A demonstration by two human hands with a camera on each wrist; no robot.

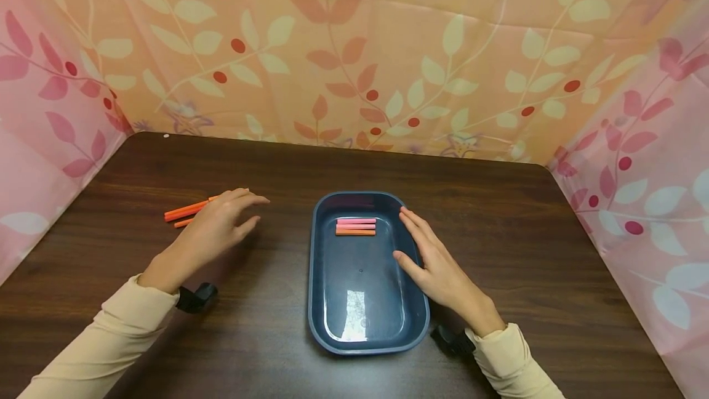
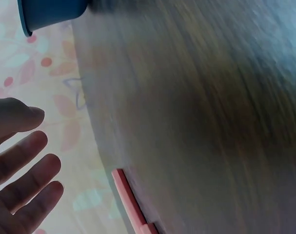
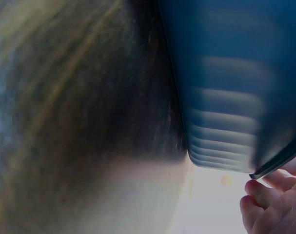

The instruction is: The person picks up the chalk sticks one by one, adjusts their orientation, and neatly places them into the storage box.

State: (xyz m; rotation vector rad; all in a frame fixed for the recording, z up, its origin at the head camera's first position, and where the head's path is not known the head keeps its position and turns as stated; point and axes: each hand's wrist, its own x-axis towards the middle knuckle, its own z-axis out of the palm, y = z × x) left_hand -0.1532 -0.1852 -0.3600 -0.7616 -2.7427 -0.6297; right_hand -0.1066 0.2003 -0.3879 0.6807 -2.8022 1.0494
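My left hand, with nothing in its grasp, is held over the left part of the table beside several slim orange sticks. It covers part of them in the head view. Below its fingers in the left wrist view lie two reddish sticks. On the right, my other hand is at the right rim of a dark blue tray, its fingers extended along the rim and its thumb over the inside. Inside the tray, toward its far end, pink sticks lie side by side with an orange stick.
A dark wood-grain table carries everything. Floral cloth hangs behind it and along both sides. A small white spot shows at the table's far left edge. Black straps with cameras are worn on both wrists.
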